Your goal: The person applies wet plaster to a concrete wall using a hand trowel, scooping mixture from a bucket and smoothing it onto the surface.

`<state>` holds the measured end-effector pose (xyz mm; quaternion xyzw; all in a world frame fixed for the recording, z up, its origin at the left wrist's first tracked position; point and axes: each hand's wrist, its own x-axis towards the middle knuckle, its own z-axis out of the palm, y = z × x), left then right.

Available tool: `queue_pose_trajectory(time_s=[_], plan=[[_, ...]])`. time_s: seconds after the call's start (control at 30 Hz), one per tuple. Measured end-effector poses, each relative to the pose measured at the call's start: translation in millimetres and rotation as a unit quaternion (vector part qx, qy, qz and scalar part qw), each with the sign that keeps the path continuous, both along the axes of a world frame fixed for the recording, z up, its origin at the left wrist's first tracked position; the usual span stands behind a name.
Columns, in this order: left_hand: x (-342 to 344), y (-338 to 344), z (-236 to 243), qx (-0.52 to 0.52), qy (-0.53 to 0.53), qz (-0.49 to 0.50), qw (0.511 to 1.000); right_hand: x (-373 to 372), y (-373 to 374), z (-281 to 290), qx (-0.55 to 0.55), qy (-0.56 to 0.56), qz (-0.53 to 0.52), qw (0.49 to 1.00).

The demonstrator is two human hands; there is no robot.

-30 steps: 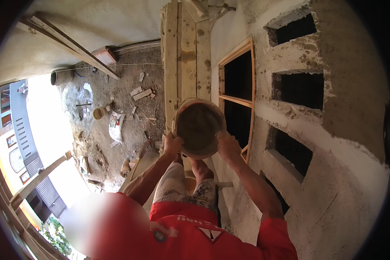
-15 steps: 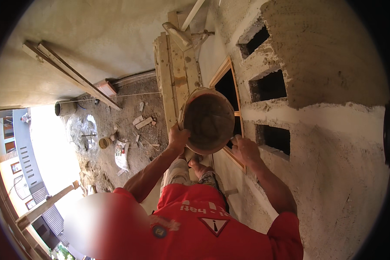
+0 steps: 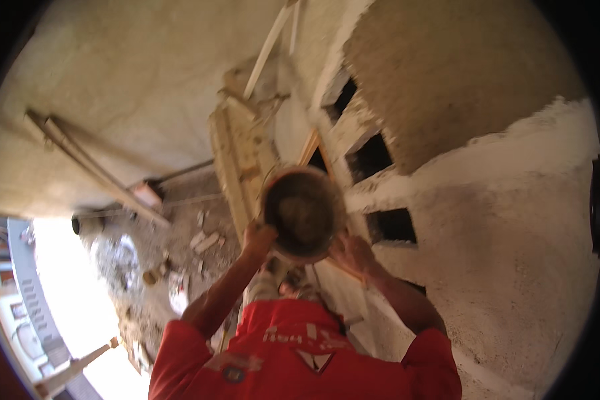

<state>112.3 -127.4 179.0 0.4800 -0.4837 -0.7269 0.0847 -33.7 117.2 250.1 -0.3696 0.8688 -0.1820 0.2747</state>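
Note:
A round bucket (image 3: 303,209) with grey, wet-looking material inside is held above a narrow scaffold of planks. My left hand (image 3: 256,241) is closed on the near left of its rim, and my right hand (image 3: 351,250) grips it at the near right, the fingertips blurred and partly hidden. The stained wooden planks (image 3: 232,175) run away beyond the bucket, with a block-like wooden piece (image 3: 240,105) lying at their far end. My legs and bare skin of a foot show below the bucket.
To the right is a rough plastered wall (image 3: 487,253) with square holes (image 3: 391,225) and a wood-framed opening (image 3: 313,148). Two long boards (image 3: 97,167) lean at the left wall. Far below, the dirt ground (image 3: 180,247) holds rubble, containers and a sack. A bright opening lies at the left.
My view has tilted and shifted, so the wall openings and planks sit differently and more of the left wall shows. Both hands still grip the bucket, now slightly lower in the picture.

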Motion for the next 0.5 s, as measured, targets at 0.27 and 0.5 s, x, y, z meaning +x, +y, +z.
queue_pose_trajectory(time_s=[0.27, 0.5], plan=[[-12.4, -5.8, -5.7, 0.048, 0.012, -0.003, 0.999, -58.7, 5.4, 163.8, -0.082, 0.000, -0.023, 0.996], [-3.9, -5.1, -21.6, 0.050, 0.017, 0.077, 0.996, -80.7, -25.3, 420.5, -0.078, 0.150, -0.009, 0.986]])
